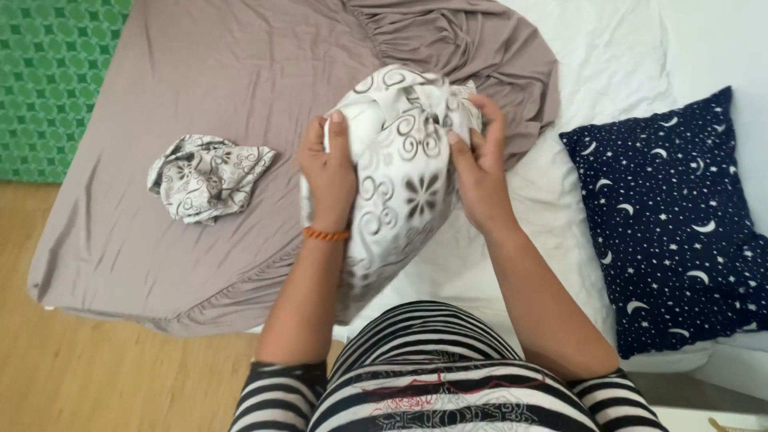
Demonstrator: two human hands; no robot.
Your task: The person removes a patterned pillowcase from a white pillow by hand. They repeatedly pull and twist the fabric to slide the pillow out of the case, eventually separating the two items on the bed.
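Note:
A pillow in a white cover with grey swirl and flower print [396,184] is held upright over the bed, in front of my striped top. My left hand [328,172] grips its left side, with an orange bracelet at the wrist. My right hand [478,164] pinches the bunched fabric at the cover's upper right end. A second crumpled piece of the same printed fabric [206,176] lies apart on the taupe sheet [200,72], to the left of my left hand.
The taupe sheet covers the left part of a white mattress [608,64]. A dark blue cushion with moons and stars [680,216] lies at the right. Wooden floor [96,376] and a green patterned mat [48,80] are at the left.

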